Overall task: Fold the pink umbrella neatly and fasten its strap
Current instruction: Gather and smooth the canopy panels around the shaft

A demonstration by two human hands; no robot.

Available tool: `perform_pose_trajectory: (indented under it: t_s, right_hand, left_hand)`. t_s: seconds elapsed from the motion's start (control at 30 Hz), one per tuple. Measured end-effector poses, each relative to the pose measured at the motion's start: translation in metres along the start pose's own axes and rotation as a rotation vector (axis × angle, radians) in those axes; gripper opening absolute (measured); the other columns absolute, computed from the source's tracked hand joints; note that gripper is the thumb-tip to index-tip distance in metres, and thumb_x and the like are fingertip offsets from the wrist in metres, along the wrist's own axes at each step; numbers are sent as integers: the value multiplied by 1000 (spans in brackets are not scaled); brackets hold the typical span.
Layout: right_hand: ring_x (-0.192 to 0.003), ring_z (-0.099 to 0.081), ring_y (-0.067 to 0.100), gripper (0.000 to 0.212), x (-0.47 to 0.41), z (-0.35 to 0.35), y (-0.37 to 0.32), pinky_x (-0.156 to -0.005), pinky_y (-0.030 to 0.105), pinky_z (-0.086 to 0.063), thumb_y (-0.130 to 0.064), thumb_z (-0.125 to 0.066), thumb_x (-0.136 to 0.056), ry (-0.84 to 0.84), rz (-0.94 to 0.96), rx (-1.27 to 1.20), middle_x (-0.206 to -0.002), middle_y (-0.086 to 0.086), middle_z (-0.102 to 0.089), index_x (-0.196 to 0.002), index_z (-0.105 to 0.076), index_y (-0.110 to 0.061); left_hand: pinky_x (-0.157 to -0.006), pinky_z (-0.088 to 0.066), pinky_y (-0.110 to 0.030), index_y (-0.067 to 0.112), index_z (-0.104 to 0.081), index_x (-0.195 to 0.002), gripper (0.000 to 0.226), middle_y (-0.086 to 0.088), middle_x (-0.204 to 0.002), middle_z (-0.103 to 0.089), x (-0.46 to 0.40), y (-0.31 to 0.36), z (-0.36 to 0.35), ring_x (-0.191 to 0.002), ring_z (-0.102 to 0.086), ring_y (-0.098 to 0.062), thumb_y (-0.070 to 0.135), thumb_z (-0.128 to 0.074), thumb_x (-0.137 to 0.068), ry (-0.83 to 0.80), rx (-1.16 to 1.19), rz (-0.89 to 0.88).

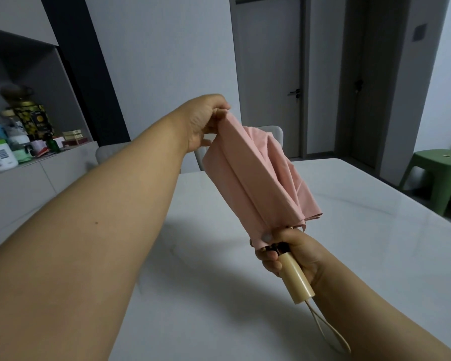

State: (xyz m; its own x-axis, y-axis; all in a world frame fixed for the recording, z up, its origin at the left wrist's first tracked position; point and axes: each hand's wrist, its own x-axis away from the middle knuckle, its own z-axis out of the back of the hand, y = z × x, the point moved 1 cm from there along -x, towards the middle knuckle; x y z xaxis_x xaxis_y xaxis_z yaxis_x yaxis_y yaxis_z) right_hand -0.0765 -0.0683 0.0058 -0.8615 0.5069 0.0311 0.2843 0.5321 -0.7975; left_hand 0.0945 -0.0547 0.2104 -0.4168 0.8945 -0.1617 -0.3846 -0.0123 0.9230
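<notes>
pink umbrella (258, 175) collapsed, pleats partly smoothed | left hand (206, 121) pinches far tip | right hand (294, 254) grips handle (296, 280) | strap apparently unfastened

Table (349, 256) bare below; chairs (274, 131) behind, green stool (438, 165) seemingly aside.

A white marble-look surface (362, 243) fills the foreground. At ten o'clock, a grey sideboard (24, 186) carries jars and tins. Grey doors (268, 74) stand at one o'clock in pale walls; a green plastic stool (435, 170) sits at three o'clock. Light is dim.
</notes>
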Motion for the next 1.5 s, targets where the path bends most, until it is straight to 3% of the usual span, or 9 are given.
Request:
perform_pose_trajectory:
  t_s: [0.13,0.47,0.6,0.7,0.87,1.03,1.23,1.4,1.5]
  right_hand:
    - [-40,-43,14,60,-1,0,3,-33,20,-36,-3,-68,-45,25,-12,21,-73,15,-44,-100,-46,-3]
    - [-41,-43,14,60,0,0,2,-34,20,-36,-4,-68,-46,17,-5,46,-72,14,-44,-101,-46,-2]
    - [-41,-43,14,60,1,-2,3,-34,20,-36,-4,-68,-46,7,-1,45,-71,15,-45,-102,-47,0]
    - [-41,-43,14,54,2,-3,1,-34,20,-36,-5,-68,-44,12,3,62,-71,14,-45,-95,-49,0]
    - [-41,-43,14,49,3,-3,-2,-34,20,-36,-5,-68,-45,15,10,49,-67,13,-47,-90,-51,-1]
    - [-41,-44,14,52,2,-3,0,-33,20,-37,-5,-68,-45,26,-1,31,-70,14,-46,-94,-50,0]
    - [-40,-43,14,43,3,-4,-1,-34,20,-36,-3,-67,-47,48,11,60,-66,14,-47,-88,-52,0]
    - [-39,-44,13,26,3,-5,-3,-34,19,-37,0,-58,-60,123,19,62,-57,11,-51,-85,-52,-1]
    - [-39,-44,13,22,4,-5,-4,-34,19,-38,1,-60,-61,148,12,39,-57,10,-49,-81,-52,-2]
  left_hand:
    - [-87,-42,-41,20,-63,-78,14,1,-83,-60,9,4,-1,-81,-55,-18,34,-61,-82,-22,-293,60]
    - [-96,-45,-42,15,-67,-81,9,1,-77,-62,7,7,8,-79,-56,-15,18,-76,-80,-28,-76,-18]
    - [-91,-37,-39,19,-66,-100,29,4,-78,-63,4,7,10,-76,-56,-11,38,-74,-81,3,-156,-15]
    - [-85,-38,-35,17,-65,-93,21,5,-72,-59,5,8,11,-71,-54,-11,31,-75,-81,6,-84,-34]
    - [-84,-36,-35,9,-59,-119,51,4,-67,-57,7,12,16,-77,-50,-13,51,-54,-91,-24,-33,34]
    - [-75,-34,-32,10,-59,-115,48,1,-72,-62,6,13,23,-70,-42,-14,51,-48,-93,-3,-108,63]
    - [-52,-31,-22,17,-63,-106,25,3,-65,-43,6,8,22,-53,-32,-9,37,-59,-92,68,-15,33]
    - [-50,-30,-22,25,-66,-108,51,-1,-65,-42,30,1,-4,-51,-36,-13,60,-31,-97,-44,-378,-49]
    - [-51,-43,-23,22,-74,-87,66,-5,-73,-59,41,-15,-23,-60,-55,-17,66,-26,-95,-78,-444,-50]
